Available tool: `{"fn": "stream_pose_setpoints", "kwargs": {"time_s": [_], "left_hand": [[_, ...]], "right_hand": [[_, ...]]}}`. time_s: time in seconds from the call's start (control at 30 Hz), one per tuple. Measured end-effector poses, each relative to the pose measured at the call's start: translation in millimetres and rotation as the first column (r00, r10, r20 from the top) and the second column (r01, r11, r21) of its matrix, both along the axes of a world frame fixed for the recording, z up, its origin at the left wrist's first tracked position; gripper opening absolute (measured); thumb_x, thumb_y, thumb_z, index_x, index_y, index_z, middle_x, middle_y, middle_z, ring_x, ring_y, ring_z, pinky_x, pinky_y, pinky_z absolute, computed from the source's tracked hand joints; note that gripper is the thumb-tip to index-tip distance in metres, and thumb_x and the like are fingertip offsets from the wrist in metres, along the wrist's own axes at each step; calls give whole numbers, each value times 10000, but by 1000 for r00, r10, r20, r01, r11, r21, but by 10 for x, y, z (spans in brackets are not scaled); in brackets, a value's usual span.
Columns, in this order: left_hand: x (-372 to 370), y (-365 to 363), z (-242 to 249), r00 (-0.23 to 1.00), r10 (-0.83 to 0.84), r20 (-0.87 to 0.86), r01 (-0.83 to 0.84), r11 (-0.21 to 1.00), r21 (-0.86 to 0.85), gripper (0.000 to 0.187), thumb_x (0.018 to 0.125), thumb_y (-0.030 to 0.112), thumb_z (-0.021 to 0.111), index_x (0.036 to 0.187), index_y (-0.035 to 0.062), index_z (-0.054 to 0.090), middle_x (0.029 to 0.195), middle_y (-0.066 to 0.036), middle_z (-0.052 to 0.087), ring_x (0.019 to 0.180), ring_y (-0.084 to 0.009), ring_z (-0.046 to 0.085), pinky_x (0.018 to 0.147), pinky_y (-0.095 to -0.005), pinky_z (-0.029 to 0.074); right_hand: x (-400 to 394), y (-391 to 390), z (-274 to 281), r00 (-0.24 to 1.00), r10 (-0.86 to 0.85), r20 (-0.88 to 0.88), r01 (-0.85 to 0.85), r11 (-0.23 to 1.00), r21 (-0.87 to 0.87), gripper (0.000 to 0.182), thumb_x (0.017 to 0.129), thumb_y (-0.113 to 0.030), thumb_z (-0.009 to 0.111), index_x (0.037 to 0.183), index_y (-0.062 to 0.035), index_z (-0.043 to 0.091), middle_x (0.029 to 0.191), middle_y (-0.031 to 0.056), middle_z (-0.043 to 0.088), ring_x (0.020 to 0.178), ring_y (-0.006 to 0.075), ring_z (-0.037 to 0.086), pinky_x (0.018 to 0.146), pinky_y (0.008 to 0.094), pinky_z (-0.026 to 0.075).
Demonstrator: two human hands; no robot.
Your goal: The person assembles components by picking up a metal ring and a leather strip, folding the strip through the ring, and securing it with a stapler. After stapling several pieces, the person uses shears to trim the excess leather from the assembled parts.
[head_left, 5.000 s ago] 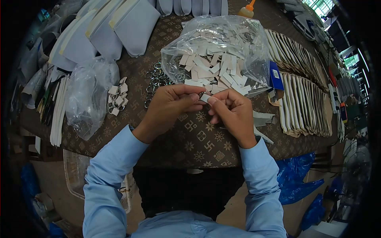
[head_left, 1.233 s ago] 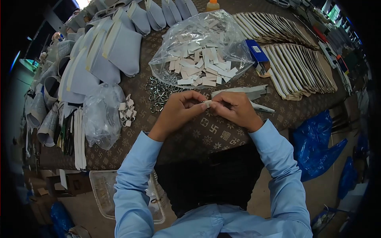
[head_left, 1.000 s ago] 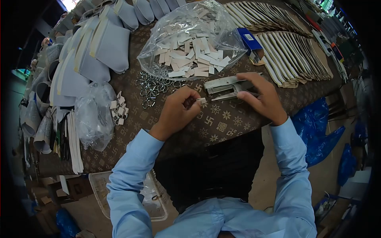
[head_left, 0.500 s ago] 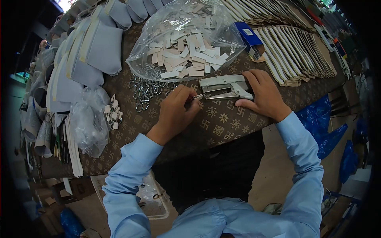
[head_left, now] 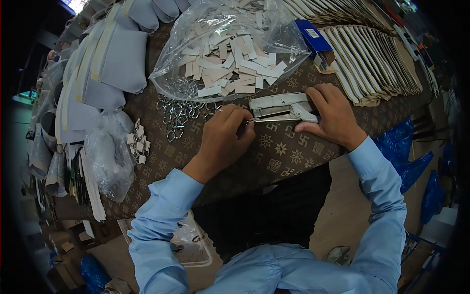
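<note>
Head view: a metal plier stapler (head_left: 281, 108) lies low over the patterned desk (head_left: 274, 157), its nose pointing toward the left hand. The right hand (head_left: 329, 113) grips the stapler's rear, fingers (head_left: 318, 95) wrapped over the top and thumb beneath. The left hand (head_left: 226, 134) has its fingers pinched shut at the stapler's nose on a small piece; the piece itself is almost wholly hidden and cannot be identified. Just behind the left hand lies a loose pile of metal rings (head_left: 178, 115) on the desk. Beyond the rings and the stapler sits a clear plastic bag (head_left: 230, 49) full of pale strips. A blue box (head_left: 316, 41) rests at the bag's right edge, beside rows of stacked flat pieces (head_left: 377, 63). At far left lie grey pouches (head_left: 115, 59), a second crumpled clear bag (head_left: 107, 152), and a small cluster of tabbed rings (head_left: 137, 144) just beside it.
</note>
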State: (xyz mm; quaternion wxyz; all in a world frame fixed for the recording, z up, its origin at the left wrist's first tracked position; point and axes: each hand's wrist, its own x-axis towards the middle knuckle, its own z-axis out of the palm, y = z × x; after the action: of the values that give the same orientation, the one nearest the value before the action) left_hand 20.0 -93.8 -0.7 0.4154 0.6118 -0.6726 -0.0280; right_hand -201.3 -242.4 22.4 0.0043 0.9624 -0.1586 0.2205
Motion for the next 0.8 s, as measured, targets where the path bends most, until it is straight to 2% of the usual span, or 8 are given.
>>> {"fn": "stream_pose_setpoints", "kwargs": {"time_s": [0.1, 0.2, 0.53, 0.6, 0.63, 0.7, 0.8], "left_hand": [[3, 8, 2, 1000, -1, -22, 0, 1000, -10, 141, 695, 33, 656, 808, 40, 572, 796, -94, 581, 706, -278, 598, 599, -351, 493], [1, -4, -16, 1000, -7, 19, 8, 999, -46, 152, 692, 30, 656, 817, 40, 572, 797, -92, 582, 703, -277, 599, 595, -349, 494], [6, 11, -3, 1000, 5, -11, -5, 1000, -12, 151, 693, 31, 655, 819, 38, 574, 793, -88, 584, 687, -277, 600, 589, -343, 493], [8, 14, 2, 1000, 1, -13, -2, 1000, -21, 142, 710, 35, 660, 828, 35, 581, 795, -90, 588, 690, -270, 603, 588, -338, 494], [9, 11, 4, 1000, 1, -12, -1, 1000, -22, 142, 710, 35, 660, 828, 35, 581, 795, -90, 588, 690, -270, 603, 588, -338, 494], [6, 12, 7, 995, 66, -79, -65, 998, 7, 137, 728, 43, 667, 843, 34, 593, 800, -92, 594, 690, -263, 605, 588, -335, 493], [12, 31, 22, 997, 64, -50, -66, 997, -35, 139, 736, 50, 676, 852, 35, 602, 803, -95, 598, 690, -259, 606, 585, -335, 492]], "right_hand": [[13, 7, 3, 1000, 2, 23, -1, 999, -39, 720, 663, -563, 686, 1067, 8, 519, 953, 126, 512, 868, 290, 512, 776, 378, 449], [18, 3, 0, 1000, 4, 19, -3, 1000, -22, 727, 657, -560, 692, 1075, 9, 517, 943, 121, 514, 856, 286, 513, 769, 377, 450], [29, -3, 2, 1000, 6, 20, -6, 1000, 17, 727, 648, -549, 707, 1064, 19, 526, 906, 115, 509, 824, 271, 506, 745, 366, 451], [46, -16, -2, 997, 26, 66, -24, 999, -27, 679, 637, -563, 709, 971, 7, 551, 848, 98, 492, 759, 250, 501, 671, 348, 448], [44, -41, -5, 997, 25, 68, -23, 999, -28, 679, 637, -563, 709, 971, 7, 551, 848, 98, 492, 759, 250, 501, 671, 348, 448], [22, -87, -14, 999, 40, -14, -41, 994, -99, 630, 626, -581, 708, 858, -16, 553, 783, 80, 465, 693, 228, 488, 592, 331, 426], [22, -87, -12, 997, 71, 23, -68, 991, -113, 606, 616, -595, 705, 778, -38, 533, 739, 69, 441, 652, 216, 475, 544, 324, 401]]}}
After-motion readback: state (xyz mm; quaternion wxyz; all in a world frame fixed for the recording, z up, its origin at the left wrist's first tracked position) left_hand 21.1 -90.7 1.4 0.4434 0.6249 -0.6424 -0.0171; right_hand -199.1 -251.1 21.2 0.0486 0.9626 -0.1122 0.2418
